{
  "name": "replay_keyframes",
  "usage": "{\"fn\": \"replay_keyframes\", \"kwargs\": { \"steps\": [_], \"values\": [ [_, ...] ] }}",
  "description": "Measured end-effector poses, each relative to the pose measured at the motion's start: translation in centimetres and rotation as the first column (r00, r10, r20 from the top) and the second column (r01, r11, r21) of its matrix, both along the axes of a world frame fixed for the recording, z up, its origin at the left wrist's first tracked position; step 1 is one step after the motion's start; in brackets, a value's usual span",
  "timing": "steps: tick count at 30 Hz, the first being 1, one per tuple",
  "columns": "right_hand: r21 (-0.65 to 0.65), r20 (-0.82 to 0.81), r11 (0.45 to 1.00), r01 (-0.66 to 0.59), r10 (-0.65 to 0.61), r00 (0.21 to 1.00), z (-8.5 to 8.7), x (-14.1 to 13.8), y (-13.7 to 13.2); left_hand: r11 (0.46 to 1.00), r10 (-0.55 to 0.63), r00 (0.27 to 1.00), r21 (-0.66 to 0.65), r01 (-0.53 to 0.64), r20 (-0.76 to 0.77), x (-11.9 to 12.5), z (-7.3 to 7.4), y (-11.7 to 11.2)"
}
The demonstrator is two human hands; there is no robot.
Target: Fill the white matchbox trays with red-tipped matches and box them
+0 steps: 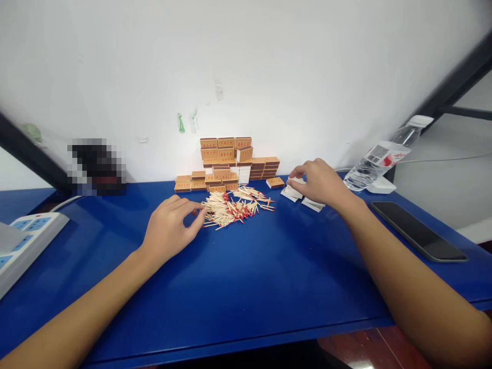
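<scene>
A loose pile of red-tipped matches [230, 209] lies on the blue table. My left hand [172, 223] reaches its left edge, with thumb and index finger pinched together on matches there. On the right, several white matchbox trays [313, 204] lie close together. My right hand [317, 180] is over them, its thumb and fingers closed on one white tray [292, 189]. Behind the pile stand stacked yellow-brown matchboxes [226, 154], several levels high against the wall. One matchbox [275, 182] lies flat by itself between the stack and the trays.
A clear water bottle [384, 156] leans at the back right, beside a white object [381, 185]. Nearer me lies a dark phone [417, 230]. A white power strip [34, 230] is at the left edge, with a blurred-out dark thing [98, 166] behind it.
</scene>
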State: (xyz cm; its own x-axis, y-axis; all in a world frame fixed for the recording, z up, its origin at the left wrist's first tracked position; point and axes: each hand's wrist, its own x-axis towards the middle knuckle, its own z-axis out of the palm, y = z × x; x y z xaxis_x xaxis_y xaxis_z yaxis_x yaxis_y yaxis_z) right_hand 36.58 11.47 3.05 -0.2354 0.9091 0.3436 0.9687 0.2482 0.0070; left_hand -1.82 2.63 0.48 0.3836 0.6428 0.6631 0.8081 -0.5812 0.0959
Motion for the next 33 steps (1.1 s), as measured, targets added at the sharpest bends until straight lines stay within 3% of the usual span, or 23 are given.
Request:
{"fn": "replay_keyframes", "kwargs": {
  "steps": [5,11,15,18,20,22,24,28,30,33],
  "values": [
    [-0.089,0.004,0.996,0.003,-0.003,1.0,1.2,1.4,0.3,0.997,0.022,0.999,-0.071,-0.018,0.05,-0.2,0.2,-0.2],
    [-0.252,0.028,0.966,-0.063,0.072,0.997,0.2,2.1,-0.7,0.997,0.0,0.996,-0.08,0.007,0.085,0.1,-0.1,-0.7],
    [-0.223,0.014,0.971,-0.086,0.091,0.996,0.8,1.4,-1.4,0.995,-0.012,0.997,-0.095,0.019,0.074,0.1,-0.4,-0.7],
    [-0.159,-0.101,0.974,-0.161,0.146,0.984,2.0,0.1,-2.9,0.991,-0.084,0.994,-0.102,0.091,0.068,0.2,-0.5,-0.9],
    [-0.218,-0.245,0.927,-0.306,0.252,0.936,2.4,-2.0,-4.6,0.977,-0.172,0.984,-0.121,0.177,0.053,0.4,-0.5,-1.2],
    [-0.322,-0.364,0.8,-0.506,0.389,0.846,2.2,-4.7,-6.6,0.956,-0.246,0.969,-0.16,0.247,0.027,0.7,-0.4,-1.6],
    [-0.377,-0.419,0.69,-0.618,0.468,0.778,1.5,-7.7,-8.6,0.935,-0.292,0.956,-0.205,0.288,0.008,1.1,-0.2,-2.1],
    [-0.398,-0.433,0.638,-0.659,0.503,0.748,0.4,-10.8,-10.4,0.912,-0.32,0.947,-0.275,0.305,-0.008,1.6,-0.2,-2.7],
    [-0.362,-0.458,0.657,-0.662,0.493,0.74,0.2,-10.4,-9.5,0.91,-0.315,0.949,-0.293,0.294,-0.025,1.6,-0.3,-2.8],
    [-0.219,-0.413,0.77,-0.599,0.483,0.772,-0.2,-8.6,-6.4,0.91,-0.301,0.952,-0.317,0.269,-0.057,1.4,-0.5,-2.7]
  ]
}}
